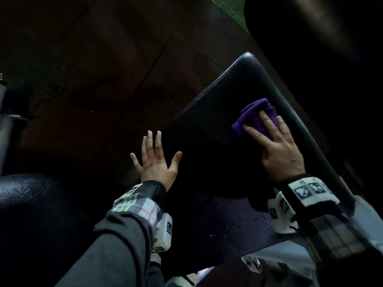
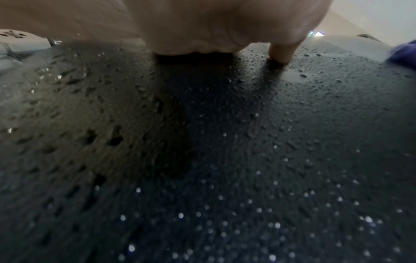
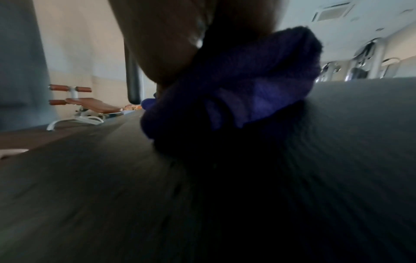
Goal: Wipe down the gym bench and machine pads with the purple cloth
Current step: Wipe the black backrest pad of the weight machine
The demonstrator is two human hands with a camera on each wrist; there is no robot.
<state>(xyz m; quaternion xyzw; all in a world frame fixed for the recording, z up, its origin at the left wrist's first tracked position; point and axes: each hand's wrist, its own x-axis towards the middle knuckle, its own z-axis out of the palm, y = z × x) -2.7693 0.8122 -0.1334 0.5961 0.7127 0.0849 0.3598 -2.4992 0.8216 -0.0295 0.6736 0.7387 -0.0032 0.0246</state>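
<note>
A black padded gym bench [image 1: 207, 125] runs from bottom centre up to the right in the head view. Droplets speckle its near end [image 2: 247, 204]. The purple cloth [image 1: 253, 112] lies bunched on the pad's far right part. My right hand [image 1: 275, 141] presses flat on the cloth with straight fingers; the right wrist view shows the cloth [image 3: 247, 85] under the palm. My left hand [image 1: 156, 160] rests on the pad's left edge with fingers spread, holding nothing. In the left wrist view the left hand's thumb [image 2: 282, 51] touches the wet pad.
Another black pad [image 1: 31, 204] sits at the lower left, and a large dark pad [image 1: 310, 27] looms at the top right. Dark wood floor [image 1: 93, 69] lies beyond the bench. A white-framed bench with brown pads [image 3: 85, 105] stands by the wall.
</note>
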